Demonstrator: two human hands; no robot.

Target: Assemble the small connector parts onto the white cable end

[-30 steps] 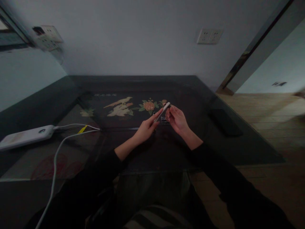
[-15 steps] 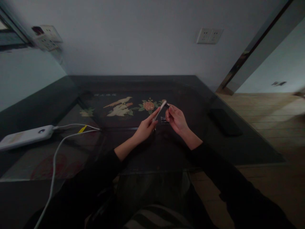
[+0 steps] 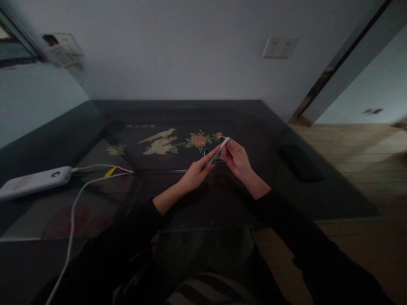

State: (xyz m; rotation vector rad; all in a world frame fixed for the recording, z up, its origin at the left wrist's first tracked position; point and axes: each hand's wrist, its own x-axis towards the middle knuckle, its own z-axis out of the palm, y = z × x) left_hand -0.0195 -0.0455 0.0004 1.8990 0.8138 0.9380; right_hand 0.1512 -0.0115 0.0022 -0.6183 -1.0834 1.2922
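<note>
Power bank, by the look of it, white, at left edge of my feed, lying on dark glossy table. White cable loops down lower left, yellow tag just beside it. Socket plate upper left on wall.

Centre: bird picture, then flower picture, both flat in tabletop. Left hand just right of there, grasping lower end of white slim object between thumb and fingers. Object is mid-frame, tilted, upper end toward the right, held up off the table as I read it. Small dark bit shows at that upper end; can't tell if attached. Small shiny item sits behind and below, between the hands, partly hidden.

Right hand pinches the upper end; anything inside those fingers is hidden from me.

My read on step: two-handed fine work at the object's upper end, left steadying, right working. Next move calls for firm left hold, light right fingertips, tip kept lined up.

Further right: double socket upper right, black flat slab on table, wood floor beyond.
</note>
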